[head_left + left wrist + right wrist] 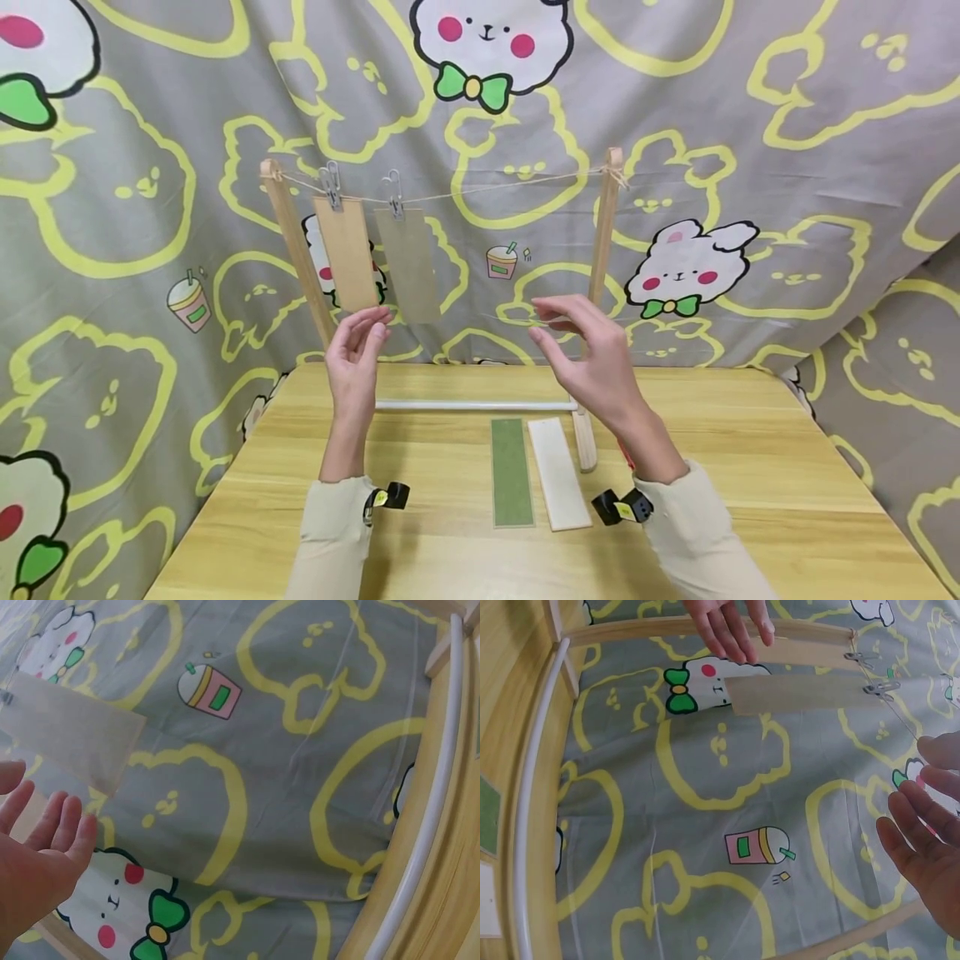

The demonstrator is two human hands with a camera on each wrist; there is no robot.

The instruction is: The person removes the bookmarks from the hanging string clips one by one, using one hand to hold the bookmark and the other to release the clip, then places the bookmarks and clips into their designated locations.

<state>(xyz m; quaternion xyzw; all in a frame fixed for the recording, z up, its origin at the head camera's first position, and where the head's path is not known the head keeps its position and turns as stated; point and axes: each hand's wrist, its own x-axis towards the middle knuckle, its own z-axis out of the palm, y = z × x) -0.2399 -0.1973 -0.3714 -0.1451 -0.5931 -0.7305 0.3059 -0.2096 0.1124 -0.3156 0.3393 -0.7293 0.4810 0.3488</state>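
2 clips pin tan card and grey card to string by their top edges, so bottom edges hang free. Left hand relaxed, holding nothing, near tan card's bottom; can't tell if touching. Right hand: thumb and fingers apart, nothing held. Room to move: string between grey card and right post. Green card and white card flat on table, narrow gap between

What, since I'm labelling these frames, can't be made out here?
Red thing: head view, mostly behind the right forearm.
Left foot of the wooden stand: head view, behind the left forearm.
Green card and white card: right wrist view, cut by the left edge.
Clip: left wrist view, cut by the left edge.
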